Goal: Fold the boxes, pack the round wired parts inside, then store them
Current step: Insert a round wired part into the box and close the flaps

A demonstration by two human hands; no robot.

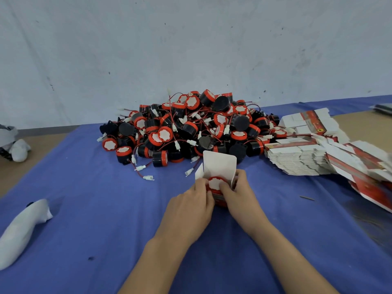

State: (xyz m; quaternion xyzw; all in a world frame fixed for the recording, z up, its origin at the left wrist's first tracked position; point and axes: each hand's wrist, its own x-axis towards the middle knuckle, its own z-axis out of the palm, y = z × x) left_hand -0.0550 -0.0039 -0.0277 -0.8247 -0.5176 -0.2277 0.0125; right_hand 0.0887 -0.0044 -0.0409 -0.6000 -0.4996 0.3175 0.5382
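Holding the small box upright on the blue tabletop right in front of me, I've got both hands on it. My left hand wraps the left side, fingers curled up onto the rim. My right hand grips the right side, curled behind the side flap, thumb pressing on the white top of the round wired part. That part sits in the open mouth of the box, its red rim showing above the edge. The white lid flap stands up at the back. Beyond the box, the big pile of round parts heaps up near the wall: black bodies, red caps, thin red wires, white plugs. On my right the flat boxes lie in a slumped stack, just beside the pile. Far left, a white bundle lies on the cloth; what it is, I cannot tell.
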